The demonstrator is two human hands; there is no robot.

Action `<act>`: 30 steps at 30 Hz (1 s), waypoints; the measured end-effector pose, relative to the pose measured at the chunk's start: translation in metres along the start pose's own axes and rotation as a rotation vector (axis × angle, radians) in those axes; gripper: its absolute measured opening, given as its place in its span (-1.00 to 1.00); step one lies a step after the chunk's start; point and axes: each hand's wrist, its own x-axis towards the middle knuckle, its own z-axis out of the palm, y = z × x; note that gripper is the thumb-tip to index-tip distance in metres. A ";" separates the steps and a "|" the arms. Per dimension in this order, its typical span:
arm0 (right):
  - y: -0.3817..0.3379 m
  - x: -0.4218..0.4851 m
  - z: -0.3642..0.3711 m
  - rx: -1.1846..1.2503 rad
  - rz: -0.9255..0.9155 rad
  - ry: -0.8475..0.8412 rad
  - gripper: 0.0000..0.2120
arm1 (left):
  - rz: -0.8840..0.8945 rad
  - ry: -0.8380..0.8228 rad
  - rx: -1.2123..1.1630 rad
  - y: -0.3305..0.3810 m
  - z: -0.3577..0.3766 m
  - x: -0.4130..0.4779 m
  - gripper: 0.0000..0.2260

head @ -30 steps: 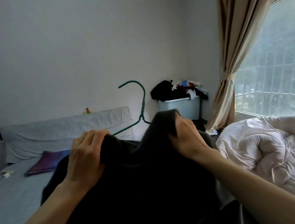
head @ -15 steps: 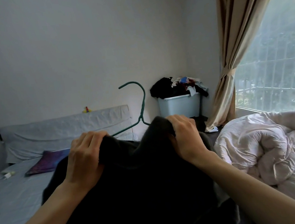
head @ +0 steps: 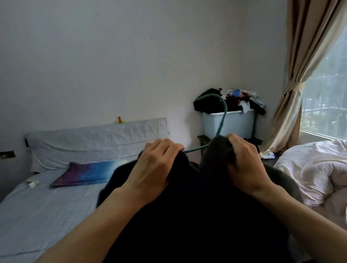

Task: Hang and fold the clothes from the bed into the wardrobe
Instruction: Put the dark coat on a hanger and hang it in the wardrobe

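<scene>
A black garment hangs in front of me over the bed, filling the lower middle of the view. My left hand grips its upper edge on the left, and my right hand grips a bunched grey-black fold on the right. A green wire hanger pokes out of the garment between my hands, with its hook curving up in front of the pale bin. The rest of the hanger is hidden inside the cloth.
The bed with a grey sheet lies on the left, with a purple-blue pillow near the headboard. A crumpled white duvet is on the right. A pale bin heaped with clothes stands by the curtain and window.
The view has turned left, so the hanger hook now appears in front of the bin. My hands have drawn closer together on the garment, still gripping it.
</scene>
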 end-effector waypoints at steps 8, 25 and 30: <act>0.017 -0.009 0.004 -0.002 0.101 0.168 -0.84 | -0.332 0.185 -0.108 -0.009 0.006 -0.010 -0.66; 0.030 -0.014 0.004 0.060 0.010 0.211 -0.88 | -0.655 0.050 -0.635 -0.061 -0.020 -0.045 -0.88; 0.033 -0.017 -0.001 0.058 -0.007 0.202 -0.92 | -0.730 -0.078 -0.974 -0.066 -0.020 -0.051 -0.91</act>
